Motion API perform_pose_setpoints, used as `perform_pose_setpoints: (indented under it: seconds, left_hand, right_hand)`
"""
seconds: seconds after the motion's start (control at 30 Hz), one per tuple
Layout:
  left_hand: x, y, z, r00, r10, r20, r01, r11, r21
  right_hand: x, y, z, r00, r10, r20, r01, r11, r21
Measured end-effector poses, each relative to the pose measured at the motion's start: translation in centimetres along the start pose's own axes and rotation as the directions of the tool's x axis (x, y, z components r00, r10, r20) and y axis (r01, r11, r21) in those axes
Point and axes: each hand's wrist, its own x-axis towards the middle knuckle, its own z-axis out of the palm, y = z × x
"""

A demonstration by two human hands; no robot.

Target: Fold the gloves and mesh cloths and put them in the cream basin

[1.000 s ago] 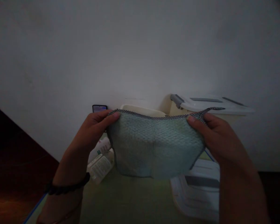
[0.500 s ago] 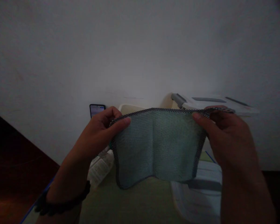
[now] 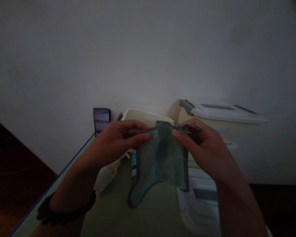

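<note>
A pale green cleaning cloth [image 3: 148,168] with a black-and-white checked border hangs between my two hands, its middle buckled into a fold. My left hand [image 3: 123,138] pinches the upper left part of its top edge, thumb in front and fingers behind. On the other side, my right hand [image 3: 202,144] grips the upper right part the same way, and a bit of the border sticks out past its fingers. Below the hands, the cloth's lower edge hangs free over the table [image 3: 128,214].
Behind the cloth stands an open cream bin [image 3: 148,114]. To its right is a lidded storage box [image 3: 222,113]; a white lid [image 3: 199,210] lies on the table. A phone [image 3: 102,121] leans at the wall, and a clear bottle [image 3: 106,176] lies by my left wrist.
My hands have come closer together, the right one moving left most. The cloth, stretched wide before, now sags and folds in the middle. More of the bin and storage box shows.
</note>
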Motion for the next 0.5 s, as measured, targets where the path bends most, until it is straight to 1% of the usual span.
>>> perform_pose_setpoints:
  seconds: [0.1,0.17,0.23,0.33,0.5]
  left_hand:
    - [0.0,0.2,0.5,0.995,0.012,0.099,-0.019,0.997,0.07]
    - [-0.1,0.3,0.6,0.985,0.027,0.171,-0.049,0.99,0.129]
    - [-0.2,0.3,0.5,0.976,0.041,0.213,-0.078,0.983,0.167]
    - [-0.3,0.3,0.2,0.974,0.049,0.22,-0.091,0.979,0.185]
    - [-0.3,0.0,0.4,0.963,-0.038,0.267,-0.008,0.985,0.173]
  right_hand:
    - [-0.3,-0.4,1.0,0.989,-0.015,0.15,0.014,1.0,0.008]
    - [-0.4,-0.5,1.4,0.976,-0.017,0.217,0.02,1.0,-0.013]
    - [-0.5,-0.5,1.4,0.97,-0.02,0.243,0.026,0.999,-0.024]
    - [-0.5,-0.5,1.0,0.959,-0.04,0.281,0.05,0.998,-0.028]
    - [-0.5,-0.7,0.2,0.952,-0.078,0.297,0.115,0.988,-0.107]
